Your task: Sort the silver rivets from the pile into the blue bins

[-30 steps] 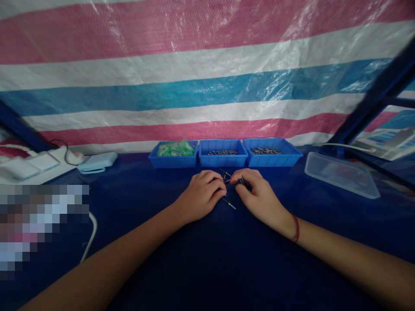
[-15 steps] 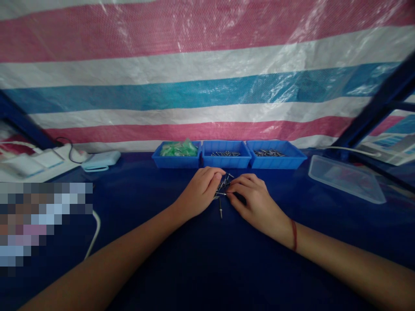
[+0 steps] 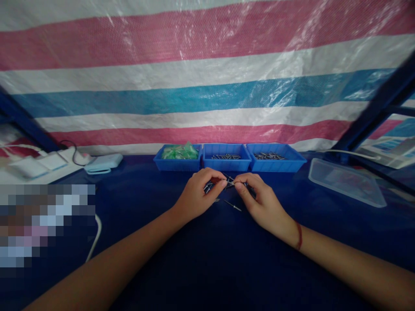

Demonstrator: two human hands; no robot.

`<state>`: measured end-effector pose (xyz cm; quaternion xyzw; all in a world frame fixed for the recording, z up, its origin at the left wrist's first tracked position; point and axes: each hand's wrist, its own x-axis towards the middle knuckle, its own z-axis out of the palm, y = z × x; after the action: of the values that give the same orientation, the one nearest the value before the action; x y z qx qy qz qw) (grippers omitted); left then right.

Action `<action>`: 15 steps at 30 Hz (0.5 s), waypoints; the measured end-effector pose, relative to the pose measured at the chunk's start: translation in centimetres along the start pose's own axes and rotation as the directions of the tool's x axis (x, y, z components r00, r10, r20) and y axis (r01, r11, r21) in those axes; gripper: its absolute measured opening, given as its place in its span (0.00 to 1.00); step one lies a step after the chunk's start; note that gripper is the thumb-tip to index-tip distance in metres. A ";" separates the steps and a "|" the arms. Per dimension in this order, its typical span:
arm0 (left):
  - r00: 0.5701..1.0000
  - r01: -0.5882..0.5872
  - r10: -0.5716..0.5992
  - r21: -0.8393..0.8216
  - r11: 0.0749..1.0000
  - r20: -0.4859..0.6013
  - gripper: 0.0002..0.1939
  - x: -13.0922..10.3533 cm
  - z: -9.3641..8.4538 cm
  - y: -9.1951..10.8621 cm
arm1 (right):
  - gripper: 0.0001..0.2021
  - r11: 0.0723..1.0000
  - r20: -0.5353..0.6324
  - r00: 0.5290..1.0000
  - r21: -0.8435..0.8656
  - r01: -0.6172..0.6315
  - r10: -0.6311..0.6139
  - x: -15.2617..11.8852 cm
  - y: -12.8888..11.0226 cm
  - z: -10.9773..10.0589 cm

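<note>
Metal rivets (image 3: 232, 205) lie on the dark blue desk (image 3: 207, 268) between and beneath the hands, one of them on its own just nearer the person than the fingertips. The left hand (image 3: 198, 194) and the right hand (image 3: 264, 201) almost meet, thumb and forefinger of each pinching a slim light rivet (image 3: 230, 183) between them; whether it is one piece or two is too small to tell. More rivets show in the curl of the left hand, held or merely lying there, one cannot tell which. Just beyond the hands stand a left bin (image 3: 178, 165) with green plastic and metal pieces, a middle bin (image 3: 227, 166) and a right bin (image 3: 278, 166), both with metal pieces. Well right of the hands lies a clear plastic tray (image 3: 346, 183)
</note>
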<state>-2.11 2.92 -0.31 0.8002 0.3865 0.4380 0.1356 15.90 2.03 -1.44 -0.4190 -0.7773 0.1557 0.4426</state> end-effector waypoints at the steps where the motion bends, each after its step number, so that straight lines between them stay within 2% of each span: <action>1: 1.000 -0.003 0.003 0.002 1.000 -0.005 0.05 0.0 0.0 0.0 | 0.08 1.000 0.013 1.000 0.004 0.001 -0.001 0.0 -0.1 0.0; 10: 1.000 -0.019 0.019 0.004 1.000 -0.022 0.05 0.0 0.0 0.0 | 0.04 0.998 0.057 0.996 -0.010 0.070 -0.069 0.0 -0.3 0.0; 15: 0.999 -0.040 0.040 0.007 0.999 -0.022 0.05 0.1 0.0 0.0 | 0.03 0.998 0.017 0.998 -0.018 0.068 -0.068 0.0 -0.2 0.1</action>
<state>-2.05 2.95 -0.28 0.8033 0.3735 0.4481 0.1198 15.73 1.93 -1.34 -0.3950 -0.7962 0.1368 0.4374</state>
